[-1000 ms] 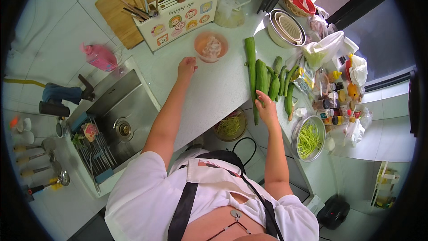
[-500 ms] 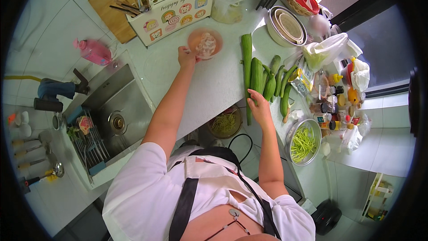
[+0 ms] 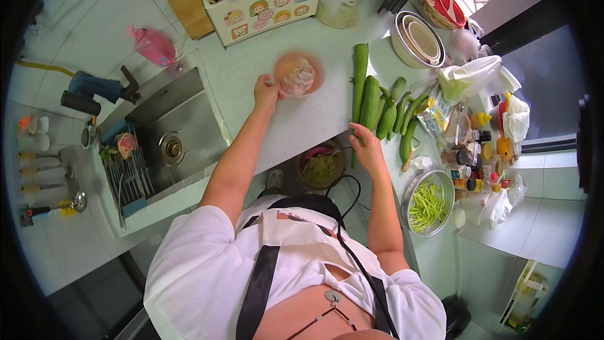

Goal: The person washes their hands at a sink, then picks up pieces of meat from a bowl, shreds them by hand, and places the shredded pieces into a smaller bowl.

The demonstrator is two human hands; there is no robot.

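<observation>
My left hand (image 3: 268, 93) grips the side handle of a pinkish see-through bowl (image 3: 281, 65) on the counter. Pale lumps, seemingly raw meat, lie in it. By the counter's front edge my right hand (image 3: 367, 144) is open with nothing in it, fingers apart, close to the lower ends of several green vegetables. Among these are a long ridged gourd (image 3: 360, 72), a thicker gourd (image 3: 370, 101) and some slimmer curved ones (image 3: 402, 110). Whether my right fingertips touch a gourd, I cannot tell.
Left lies a steel sink (image 3: 182, 110) with a rack (image 3: 135, 173). A knife holder (image 3: 267, 9) stands behind the bowl. To the right are a steel bowl of cut green stalks (image 3: 429, 204), seasoning bottles (image 3: 469, 157) and nested basins (image 3: 415, 38). A basin with stalks (image 3: 321, 167) sits below the counter.
The camera view has shifted. My left hand has brought the bowl nearer to me, away from the knife holder. My right hand stays open, now slightly further left relative to the vegetables.
</observation>
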